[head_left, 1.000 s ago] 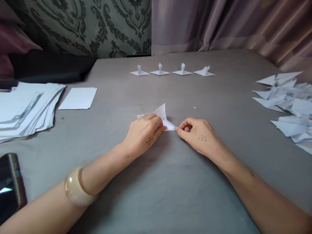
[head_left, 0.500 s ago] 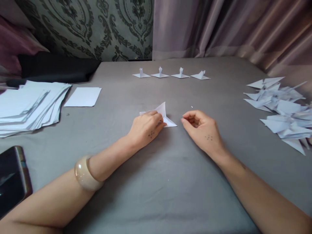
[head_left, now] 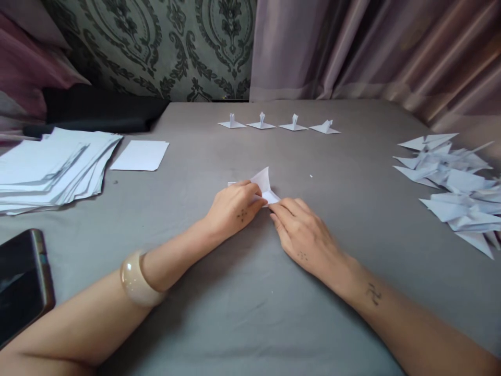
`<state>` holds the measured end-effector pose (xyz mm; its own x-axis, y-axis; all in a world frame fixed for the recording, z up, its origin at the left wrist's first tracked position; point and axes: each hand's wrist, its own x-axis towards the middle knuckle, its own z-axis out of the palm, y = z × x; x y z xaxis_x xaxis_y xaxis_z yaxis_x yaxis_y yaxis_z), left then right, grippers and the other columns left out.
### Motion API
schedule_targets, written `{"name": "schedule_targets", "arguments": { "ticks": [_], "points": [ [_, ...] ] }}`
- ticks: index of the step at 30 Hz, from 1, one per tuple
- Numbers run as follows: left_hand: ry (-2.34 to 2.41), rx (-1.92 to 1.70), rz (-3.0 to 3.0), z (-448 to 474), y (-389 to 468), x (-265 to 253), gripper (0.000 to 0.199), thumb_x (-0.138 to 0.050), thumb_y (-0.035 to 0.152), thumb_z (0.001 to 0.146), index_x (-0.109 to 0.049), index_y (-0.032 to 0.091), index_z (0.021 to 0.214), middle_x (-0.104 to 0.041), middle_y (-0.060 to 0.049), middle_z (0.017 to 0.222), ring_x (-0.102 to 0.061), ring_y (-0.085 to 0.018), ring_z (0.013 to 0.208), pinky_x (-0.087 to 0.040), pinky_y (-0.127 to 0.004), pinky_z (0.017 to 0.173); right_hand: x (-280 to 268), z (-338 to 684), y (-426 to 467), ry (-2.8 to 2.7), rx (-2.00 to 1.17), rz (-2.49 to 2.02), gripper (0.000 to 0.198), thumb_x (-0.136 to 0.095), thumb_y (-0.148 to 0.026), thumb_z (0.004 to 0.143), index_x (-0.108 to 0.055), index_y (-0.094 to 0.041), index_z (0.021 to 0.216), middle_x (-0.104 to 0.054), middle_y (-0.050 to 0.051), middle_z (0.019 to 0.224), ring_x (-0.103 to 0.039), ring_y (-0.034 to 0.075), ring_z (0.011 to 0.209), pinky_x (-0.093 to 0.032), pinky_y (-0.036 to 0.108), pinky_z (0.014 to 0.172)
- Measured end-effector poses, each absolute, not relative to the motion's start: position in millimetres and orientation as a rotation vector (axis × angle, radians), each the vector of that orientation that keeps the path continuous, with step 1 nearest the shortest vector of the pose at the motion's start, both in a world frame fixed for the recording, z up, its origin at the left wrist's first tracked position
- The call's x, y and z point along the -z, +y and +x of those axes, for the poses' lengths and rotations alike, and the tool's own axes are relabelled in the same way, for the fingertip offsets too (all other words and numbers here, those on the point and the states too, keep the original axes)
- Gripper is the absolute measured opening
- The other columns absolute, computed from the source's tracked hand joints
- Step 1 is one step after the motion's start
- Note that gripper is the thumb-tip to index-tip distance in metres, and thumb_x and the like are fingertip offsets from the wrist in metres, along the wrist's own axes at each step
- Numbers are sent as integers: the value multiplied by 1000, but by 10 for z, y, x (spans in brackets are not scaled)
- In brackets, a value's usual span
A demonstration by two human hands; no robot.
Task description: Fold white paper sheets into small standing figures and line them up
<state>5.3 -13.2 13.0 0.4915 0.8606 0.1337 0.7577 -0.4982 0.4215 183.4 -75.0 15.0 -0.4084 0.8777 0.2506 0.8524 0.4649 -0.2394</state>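
A partly folded sheet of white paper [head_left: 262, 180] rests on the table in front of me, one flap standing up. My left hand [head_left: 236, 204] is closed on its near left part, with fingers and thumb pinching it and hiding much of it. Against the paper's right corner lie the fingertips of my right hand [head_left: 303, 235], stretched out and pressing down, palm facing the table. A cream bangle [head_left: 140, 279] sits on my left forearm.
Several folded paper figures [head_left: 294, 124] stand in a row at the back. A heap of folded paper shapes [head_left: 456, 177] lies at the right. On the left are stacked paper sheets [head_left: 50, 167], a smaller stack [head_left: 140, 155], a phone [head_left: 24, 284] and black cloth [head_left: 105, 110].
My right hand has moved left from beside the paper onto its right corner, turning palm down and straightening its fingers. My left hand keeps its hold. The view has shifted slightly.
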Motion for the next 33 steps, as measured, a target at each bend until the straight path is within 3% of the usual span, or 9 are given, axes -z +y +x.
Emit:
{"name": "schedule_targets", "arguments": {
  "ticks": [3,7,14,27,33],
  "points": [
    [1358,-504,2387,18,-136,-118,15,-52,29,91,-61,19,92,-65,-4,88,-59,-16,70,-40,-27,61,-166,1789,-766,-2419,-51,-1498,28,-43,-24,96,-64,-13,111,-63,8,97,-53,21,86,-46,35,78],
    [1393,-571,2343,16,-163,-121,20,-49,21,89,-56,18,108,-65,-3,81,-59,-16,67,-42,-28,63,-177,1768,-770,-2476,-47,-1516,39,-42,-30,97,-59,-10,125,-61,11,101,-51,23,87,-45,36,77],
    [1419,-559,2339,24,-179,-121,23,-47,20,88,-54,18,110,-62,-1,76,-60,-16,69,-44,-28,65,-210,1749,-768,-2515,46,-1553,43,-41,-31,96,-53,-17,135,-57,11,97,-48,24,85,-43,37,71],
    [1423,-519,2312,11,-197,-122,23,-46,23,92,-53,17,113,-63,-2,78,-61,-17,75,-45,-29,70,-232,1785,-851,-2437,172,-1631,30,-44,-23,93,-66,-7,105,-61,12,90,-54,24,84,-43,36,67],
    [1343,-526,2358,-57,-208,-149,26,-47,22,90,-52,19,115,-67,-6,97,-61,-17,78,-46,-29,70,-189,1904,-849,-2336,198,-1664,23,-46,-24,93,-66,-14,88,-62,10,86,-56,23,81,-40,34,59]
  ]
}}
